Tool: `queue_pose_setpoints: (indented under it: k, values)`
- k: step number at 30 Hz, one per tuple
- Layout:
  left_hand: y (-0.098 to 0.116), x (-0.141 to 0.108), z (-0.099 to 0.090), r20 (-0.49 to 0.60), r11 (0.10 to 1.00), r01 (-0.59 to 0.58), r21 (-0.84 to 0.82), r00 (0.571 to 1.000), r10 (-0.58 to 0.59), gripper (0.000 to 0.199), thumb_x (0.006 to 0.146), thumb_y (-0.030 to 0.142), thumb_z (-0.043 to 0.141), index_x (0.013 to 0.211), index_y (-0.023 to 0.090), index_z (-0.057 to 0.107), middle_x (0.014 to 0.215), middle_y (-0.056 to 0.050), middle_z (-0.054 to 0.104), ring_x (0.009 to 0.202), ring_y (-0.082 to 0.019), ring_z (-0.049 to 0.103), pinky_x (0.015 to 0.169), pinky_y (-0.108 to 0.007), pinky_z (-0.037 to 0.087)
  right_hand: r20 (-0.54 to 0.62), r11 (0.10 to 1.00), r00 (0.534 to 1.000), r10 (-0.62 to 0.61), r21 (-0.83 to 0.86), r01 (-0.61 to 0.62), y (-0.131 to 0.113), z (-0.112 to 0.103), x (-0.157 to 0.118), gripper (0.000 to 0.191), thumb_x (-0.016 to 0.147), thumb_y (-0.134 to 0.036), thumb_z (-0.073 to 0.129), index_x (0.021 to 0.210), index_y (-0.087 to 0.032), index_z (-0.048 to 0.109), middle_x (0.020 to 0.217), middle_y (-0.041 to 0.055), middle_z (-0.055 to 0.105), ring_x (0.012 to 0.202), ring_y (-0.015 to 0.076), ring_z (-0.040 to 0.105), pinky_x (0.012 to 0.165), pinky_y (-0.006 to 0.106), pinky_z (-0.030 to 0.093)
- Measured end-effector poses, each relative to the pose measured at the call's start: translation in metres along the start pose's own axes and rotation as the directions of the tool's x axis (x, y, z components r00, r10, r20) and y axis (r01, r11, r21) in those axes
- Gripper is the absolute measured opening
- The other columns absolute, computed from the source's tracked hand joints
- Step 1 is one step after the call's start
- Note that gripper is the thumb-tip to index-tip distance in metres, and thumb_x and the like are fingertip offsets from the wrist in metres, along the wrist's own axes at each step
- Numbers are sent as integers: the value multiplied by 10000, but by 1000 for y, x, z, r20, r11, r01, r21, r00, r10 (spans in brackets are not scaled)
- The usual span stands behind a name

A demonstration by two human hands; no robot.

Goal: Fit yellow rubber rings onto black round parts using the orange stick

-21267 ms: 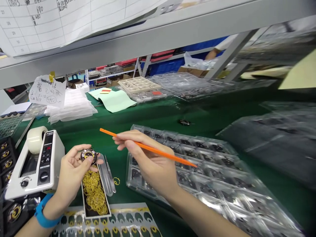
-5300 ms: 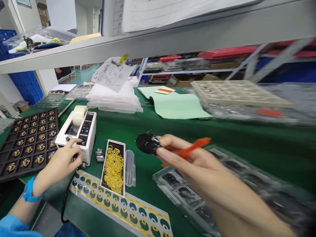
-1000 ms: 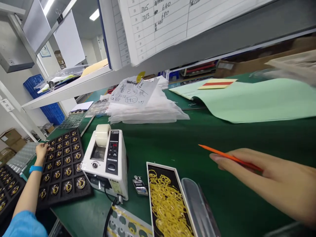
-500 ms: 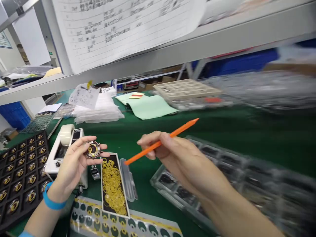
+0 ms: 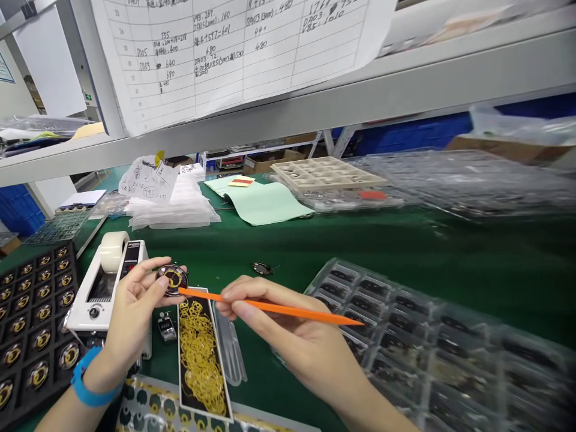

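Note:
My left hand grips a small round dark part with a yellow ring-like piece on its face, between thumb and fingers. In my right hand is an orange plastic pry stick, pinched between thumb and fingers. Its left tip meets the face of the round part or lies just in front of it. Below the hands stands a white-rimmed box of thin yellow ring-like pieces. Another round dark part lies on the green table between and beyond my hands.
A black tray of round parts is at left, beside a white tape dispenser. A clear compartment tray fills the right. A small counter, a clear plastic lid and a sticker sheet lie nearby. A shelf crosses above.
My right hand has moved left and down, bringing the pry stick's tip to the round part. The stick now slopes the other way. The view has shifted slightly.

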State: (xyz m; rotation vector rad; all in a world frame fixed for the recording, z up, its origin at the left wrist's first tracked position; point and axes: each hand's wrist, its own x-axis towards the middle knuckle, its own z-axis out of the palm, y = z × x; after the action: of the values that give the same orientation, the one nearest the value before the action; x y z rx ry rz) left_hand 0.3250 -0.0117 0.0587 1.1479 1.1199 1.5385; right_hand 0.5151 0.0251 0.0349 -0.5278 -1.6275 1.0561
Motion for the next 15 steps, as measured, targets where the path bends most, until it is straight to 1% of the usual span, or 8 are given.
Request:
queue_pose_setpoints:
  k: [2,5,8,11,15]
  values:
    - [-2,-2,2,11,1000,-26,-7,1000,26,383,803,362,779,1122,173,681,882,-48,735,826,-208,722,697,-259,632,-2,998,999,-50,-33,50,0,2,0,229,946,-377,610,816,-225,722,752,44,666,674,156,631,599,219,509]
    - [-3,-6,3,48,999,-51,-20,998,52,316,854,350,738,1130,200,705,858,-30,728,827,-198,727,741,-256,631,1,993,994,-113,-41,113,-1,2,2,150,943,-254,609,856,-244,731,762,19,685,677,130,644,600,178,507]
    - [-3,-8,0,90,999,-32,-17,995,33,289,914,338,679,1186,243,691,942,-35,735,915,-193,719,796,-224,610,49,985,984,-170,-6,170,3,-1,6,171,939,-178,604,915,-267,748,807,5,708,719,110,661,648,147,526]
    - [-2,-9,-2,116,999,-18,-32,993,21,283,938,328,652,1214,270,675,1052,-44,731,955,-186,711,809,-197,594,131,962,953,-274,54,269,9,-7,10,206,946,-138,598,986,-269,751,869,13,722,796,108,673,728,153,542]
    - [-3,-8,-3,113,998,-10,-55,993,16,272,932,322,662,1200,280,680,1062,-37,731,952,-175,712,781,-165,581,246,928,895,-373,76,365,14,-14,14,266,946,-68,571,1066,-249,726,947,34,713,867,114,670,764,183,550]
